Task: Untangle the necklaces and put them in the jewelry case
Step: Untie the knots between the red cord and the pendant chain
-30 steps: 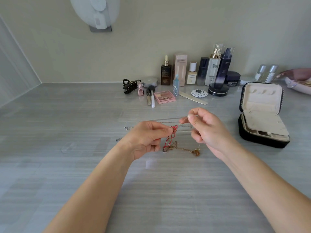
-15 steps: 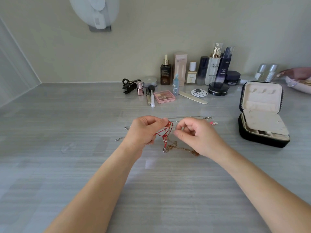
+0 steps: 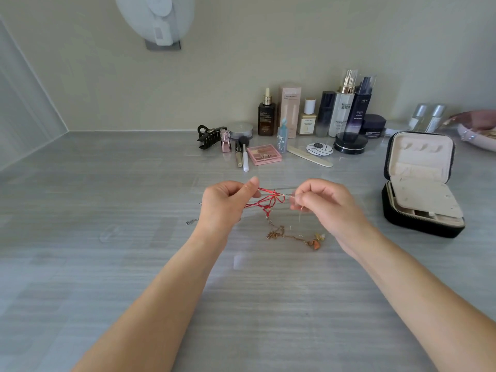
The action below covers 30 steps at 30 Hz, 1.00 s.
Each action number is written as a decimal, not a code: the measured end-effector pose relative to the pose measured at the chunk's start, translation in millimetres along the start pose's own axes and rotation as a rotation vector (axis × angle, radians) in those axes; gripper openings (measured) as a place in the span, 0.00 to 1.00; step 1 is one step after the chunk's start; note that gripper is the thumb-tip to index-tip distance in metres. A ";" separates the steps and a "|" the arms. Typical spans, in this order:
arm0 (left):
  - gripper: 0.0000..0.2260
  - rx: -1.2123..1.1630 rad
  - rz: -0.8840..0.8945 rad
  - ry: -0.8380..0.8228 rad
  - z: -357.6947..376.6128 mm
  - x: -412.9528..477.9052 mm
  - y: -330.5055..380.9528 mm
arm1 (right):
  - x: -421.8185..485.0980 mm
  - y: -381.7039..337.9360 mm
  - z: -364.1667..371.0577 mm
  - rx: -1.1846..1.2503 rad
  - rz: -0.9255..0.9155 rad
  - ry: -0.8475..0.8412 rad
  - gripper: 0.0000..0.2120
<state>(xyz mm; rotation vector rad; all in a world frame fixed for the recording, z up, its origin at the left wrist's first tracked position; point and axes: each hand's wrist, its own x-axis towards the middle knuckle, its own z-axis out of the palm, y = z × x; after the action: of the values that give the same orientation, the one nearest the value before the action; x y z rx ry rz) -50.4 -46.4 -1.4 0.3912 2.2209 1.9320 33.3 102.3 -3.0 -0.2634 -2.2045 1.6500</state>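
Note:
A red cord necklace [image 3: 268,201] is stretched between my two hands above the grey counter. My left hand [image 3: 225,204] pinches its left strands with curled fingers. My right hand [image 3: 326,204] pinches the right end of the tangle, where a thin silver chain [image 3: 287,188] also runs. A gold chain [image 3: 281,233] hangs from the knot and trails on the counter to an orange pendant [image 3: 315,242]. A silver chain end [image 3: 192,222] lies left of my left wrist. The black jewelry case [image 3: 421,183] stands open at the right, its cream lining showing.
Cosmetics line the back wall: bottles [image 3: 346,103], a pink palette [image 3: 264,154], brushes [image 3: 243,157], a black hair claw [image 3: 210,136], a round black jar [image 3: 350,143] and a nail file [image 3: 308,159]. A pink dish [image 3: 477,130] sits at the far right.
My hands have drawn apart, pulling the red cord out sideways from a hanging bunch. The gold chain and pendant now lie more spread on the counter.

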 end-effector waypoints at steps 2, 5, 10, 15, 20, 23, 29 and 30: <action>0.13 0.003 0.001 -0.012 0.5 -1.1 0.3 | 0.0 -2.7 0.0 0.157 0.045 -0.011 0.14; 0.15 -0.020 -0.003 -0.040 1.4 -1.7 1.6 | -1.6 -4.6 -1.7 0.200 0.110 -0.028 0.13; 0.16 -0.215 -0.003 -0.197 4.2 -4.1 1.7 | -2.0 -1.8 -5.0 0.056 0.115 -0.041 0.07; 0.11 -0.399 -0.060 -0.328 6.3 -5.0 0.2 | -1.8 -1.6 -0.9 -0.023 0.106 -0.041 0.09; 0.08 -0.466 -0.078 -0.369 4.5 -6.7 2.3 | -1.0 0.2 4.9 -0.055 0.123 -0.103 0.05; 0.07 -0.458 -0.078 -0.403 2.9 -8.0 3.2 | -1.8 -2.1 6.8 -0.069 0.096 -0.094 0.05; 0.11 -0.485 -0.110 -0.462 3.6 -10.5 5.4 | -6.8 -12.1 9.8 -0.050 0.081 -0.102 0.08; 0.11 -0.486 -0.115 -0.464 3.6 -10.3 5.5 | -7.0 -13.0 9.6 -0.032 0.090 -0.101 0.08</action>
<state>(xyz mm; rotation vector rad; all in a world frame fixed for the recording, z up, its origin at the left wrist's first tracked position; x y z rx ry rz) -39.1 -45.5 3.1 0.5493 1.4088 1.9826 36.7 87.4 5.7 -0.2979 -2.3268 1.7108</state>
